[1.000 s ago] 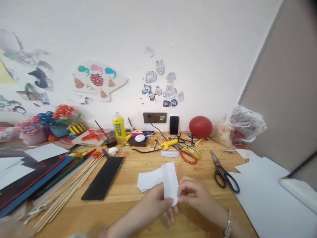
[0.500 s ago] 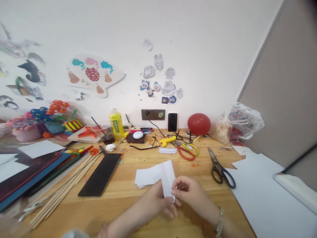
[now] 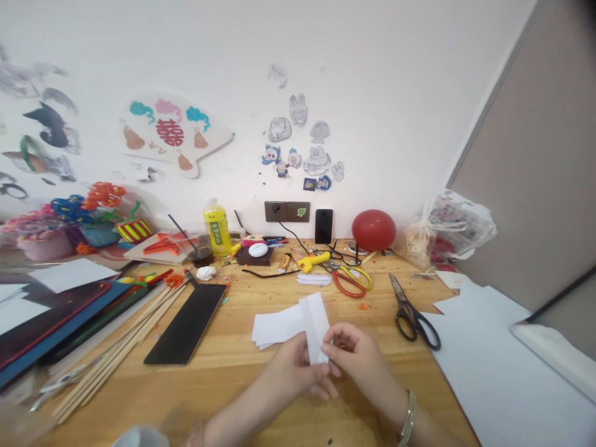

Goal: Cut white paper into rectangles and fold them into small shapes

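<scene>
A creased strip of white paper (image 3: 315,323) is held upright between both hands above the wooden table. My left hand (image 3: 295,366) is closed on its lower left part, thumb along the bottom edge. At the strip's right edge, my right hand (image 3: 351,351) pinches the paper between thumb and fingertips. Behind the strip, several loose white sheets (image 3: 274,326) lie stacked on the table. Beyond them are small folded white strips (image 3: 314,280).
Black-handled scissors (image 3: 412,316) and large white sheets (image 3: 484,360) lie right. At left are a black tablet (image 3: 186,326) and wooden sticks (image 3: 112,347). Farther back stand a yellow bottle (image 3: 216,228), a phone (image 3: 324,226) and a red balloon (image 3: 374,230).
The strip's lower end has risen slightly, and its crease shows more plainly. Both hands keep their grip. The whole view has shifted a little.
</scene>
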### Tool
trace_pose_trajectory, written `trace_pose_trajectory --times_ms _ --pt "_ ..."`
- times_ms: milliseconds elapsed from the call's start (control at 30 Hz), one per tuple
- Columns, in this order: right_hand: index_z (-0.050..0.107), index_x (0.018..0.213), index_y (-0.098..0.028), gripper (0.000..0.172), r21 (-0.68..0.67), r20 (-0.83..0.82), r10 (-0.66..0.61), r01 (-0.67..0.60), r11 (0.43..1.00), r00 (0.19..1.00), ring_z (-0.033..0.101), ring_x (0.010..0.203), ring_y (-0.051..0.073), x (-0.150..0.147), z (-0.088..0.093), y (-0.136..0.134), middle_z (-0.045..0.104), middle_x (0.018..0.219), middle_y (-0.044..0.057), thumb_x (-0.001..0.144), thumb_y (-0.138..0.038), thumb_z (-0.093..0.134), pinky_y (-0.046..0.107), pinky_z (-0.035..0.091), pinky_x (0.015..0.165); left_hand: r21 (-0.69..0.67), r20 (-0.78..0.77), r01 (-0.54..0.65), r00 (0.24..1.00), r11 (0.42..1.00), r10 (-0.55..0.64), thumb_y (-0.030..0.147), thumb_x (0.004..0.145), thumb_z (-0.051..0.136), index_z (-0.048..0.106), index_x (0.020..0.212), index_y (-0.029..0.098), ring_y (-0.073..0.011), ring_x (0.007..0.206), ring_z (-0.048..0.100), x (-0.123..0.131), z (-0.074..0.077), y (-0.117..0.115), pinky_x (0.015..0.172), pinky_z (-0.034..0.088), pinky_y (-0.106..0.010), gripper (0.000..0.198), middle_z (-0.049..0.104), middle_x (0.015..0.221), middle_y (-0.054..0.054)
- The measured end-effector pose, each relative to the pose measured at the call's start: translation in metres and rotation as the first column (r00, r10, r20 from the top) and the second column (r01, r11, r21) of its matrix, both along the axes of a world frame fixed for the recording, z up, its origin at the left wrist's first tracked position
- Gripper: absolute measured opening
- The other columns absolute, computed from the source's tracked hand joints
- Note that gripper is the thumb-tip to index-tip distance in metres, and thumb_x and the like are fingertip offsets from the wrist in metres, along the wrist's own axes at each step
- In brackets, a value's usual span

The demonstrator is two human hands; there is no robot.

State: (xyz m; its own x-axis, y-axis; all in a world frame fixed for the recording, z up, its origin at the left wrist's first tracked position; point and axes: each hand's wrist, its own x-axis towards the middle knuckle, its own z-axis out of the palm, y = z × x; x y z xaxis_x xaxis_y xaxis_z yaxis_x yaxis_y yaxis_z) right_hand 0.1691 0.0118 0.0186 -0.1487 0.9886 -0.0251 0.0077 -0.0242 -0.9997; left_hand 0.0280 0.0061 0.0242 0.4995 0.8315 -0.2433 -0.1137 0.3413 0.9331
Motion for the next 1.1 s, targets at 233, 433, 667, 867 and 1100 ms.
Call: trace_pose_trajectory --times_ms 233,433,667,867,1100 --pt "0.056 0.067 -0.018 0.024 0.024 -0.010 0.024 -0.023 0.999 1.000 0.049 0.044 0.010 0.002 0.004 -0.001 0.054 0.052 -0.004 0.063 -0.038 0.068 0.024 0.041 0.047 -0.019 -0.001 -0.032 0.999 0.999 0.032 0.037 0.053 0.077 0.049 0.086 0.015 -0.0122 0.050 0.064 0.000 0.000 0.001 0.049 0.048 -0.022 0.049 0.067 0.069 -0.001" --pt "0.052 0.066 -0.017 0.023 0.016 0.042 0.115 -0.115 0.993 0.993 0.049 0.046 0.011 0.007 0.008 -0.003 0.051 0.049 -0.005 0.066 -0.036 0.066 0.024 0.039 0.051 -0.016 -0.010 -0.030 1.000 0.999 0.030 0.039 0.053 0.079 0.050 0.086 0.014 -0.0133 0.050 0.065 0.000 0.001 0.001 0.047 0.048 -0.022 0.050 0.067 0.069 -0.002" --pt "0.051 0.069 -0.017 0.031 0.065 -0.046 0.327 -0.324 0.944 0.944 0.050 0.057 0.012 0.019 0.012 0.001 0.054 0.059 -0.003 0.072 -0.045 0.064 0.025 0.039 0.059 -0.039 0.009 0.037 0.999 0.999 -0.036 0.046 0.061 0.074 0.052 0.089 0.013 -0.0148 0.058 0.067 -0.010 0.007 0.001 0.053 0.050 -0.022 0.048 0.067 0.076 -0.005" --pt "0.051 0.068 -0.016 0.026 0.090 0.039 0.405 -0.406 0.909 0.914 0.050 0.066 0.013 0.027 0.014 0.002 0.054 0.067 -0.001 0.076 -0.038 0.062 0.025 0.038 0.064 -0.023 -0.006 0.035 0.999 0.999 -0.035 0.041 0.064 0.072 0.055 0.089 0.014 -0.0147 0.061 0.067 -0.010 0.011 0.002 0.057 0.050 -0.023 0.041 0.066 0.078 -0.004" --pt "0.052 0.065 -0.017 0.011 -0.002 0.101 0.208 -0.209 0.978 0.973 0.052 0.056 0.012 0.013 0.013 -0.001 0.054 0.056 -0.004 0.068 -0.023 0.061 0.025 0.040 0.058 0.011 -0.057 -0.018 0.998 1.000 0.018 0.028 0.058 0.075 0.056 0.090 0.014 -0.0137 0.058 0.065 -0.003 0.006 0.002 0.056 0.049 -0.024 0.039 0.065 0.070 0.000"
